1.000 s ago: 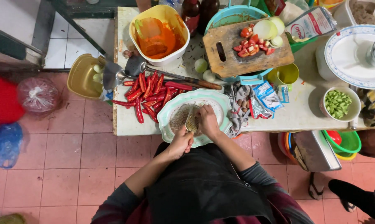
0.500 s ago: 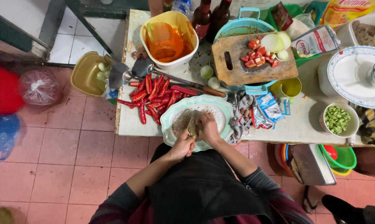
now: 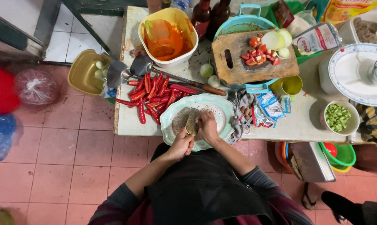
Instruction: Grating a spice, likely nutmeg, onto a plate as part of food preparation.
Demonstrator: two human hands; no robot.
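Observation:
My left hand (image 3: 181,144) grips the lower end of a small metal grater (image 3: 192,121) held over an oval plate (image 3: 222,106) with a pale green rim. My right hand (image 3: 207,125) presses something small against the grater; the item is hidden under my fingers. Brownish gratings lie on the plate. Just left of the plate lies a pile of red chillies (image 3: 153,93). Two long-handled metal ladles (image 3: 140,66) rest across the chillies.
A yellow tub with orange sauce (image 3: 167,35), a wooden board with cut tomato and onion (image 3: 255,58), dark bottles (image 3: 207,14), a yellow cup (image 3: 289,85), a bowl of chopped green beans (image 3: 337,116) and sachets (image 3: 268,108) crowd the table. Another person's foot (image 3: 342,204) shows at bottom right.
The view has shifted slightly. Both hands stay on the grater over the plate, with small rubbing movement of the right hand.

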